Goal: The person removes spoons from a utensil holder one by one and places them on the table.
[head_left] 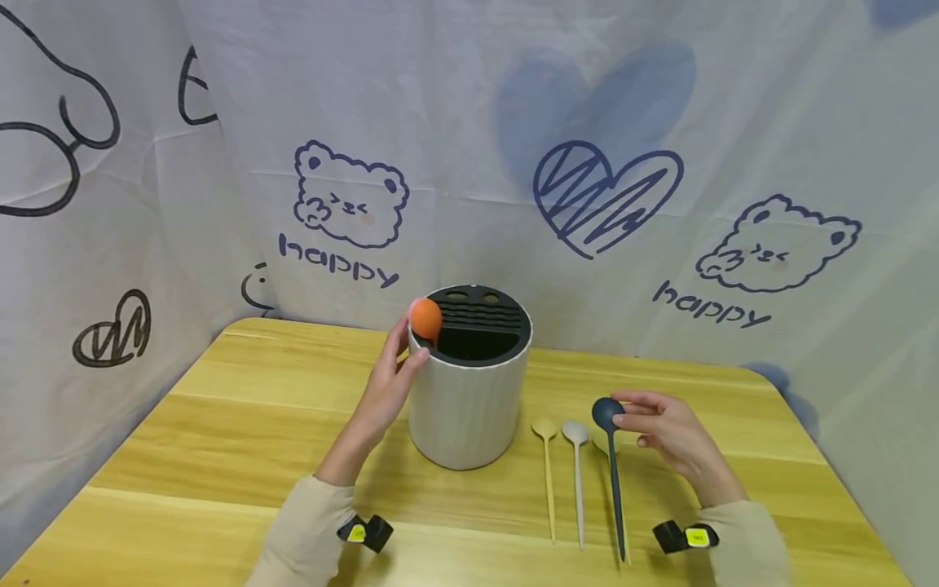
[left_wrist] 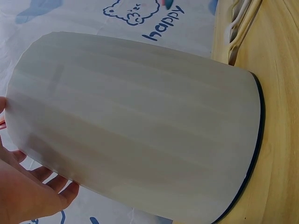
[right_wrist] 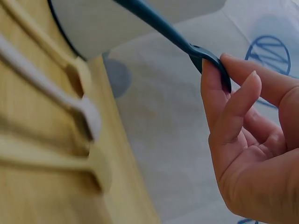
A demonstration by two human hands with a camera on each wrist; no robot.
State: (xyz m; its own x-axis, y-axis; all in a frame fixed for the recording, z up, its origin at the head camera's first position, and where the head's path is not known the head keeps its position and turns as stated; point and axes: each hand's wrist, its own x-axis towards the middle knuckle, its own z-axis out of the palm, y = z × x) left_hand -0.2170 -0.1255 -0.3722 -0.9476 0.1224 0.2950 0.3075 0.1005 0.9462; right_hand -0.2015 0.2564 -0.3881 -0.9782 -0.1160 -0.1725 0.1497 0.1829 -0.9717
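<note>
A white ribbed utensil holder [head_left: 468,416] with a black slotted top [head_left: 480,314] stands on the table. My left hand [head_left: 385,383] grips its upper left side, thumb in front near the rim and fingers curving round the wall [left_wrist: 140,116]. Beside that hand, an orange spoon [head_left: 426,319] stands in the holder, only its rounded end showing. Right of the holder, my right hand [head_left: 671,430] pinches a dark blue spoon [right_wrist: 159,23] by the edge of its bowl, handle pointing toward me. In the right wrist view the spoon is raised off the table.
On the table [head_left: 293,399] lie a yellow spoon [head_left: 544,427], a whitish spoon [head_left: 576,433] and another pale yellow spoon [head_left: 600,442], partly covered by the blue one in the head view. Behind the table hangs a white printed cloth [head_left: 469,122].
</note>
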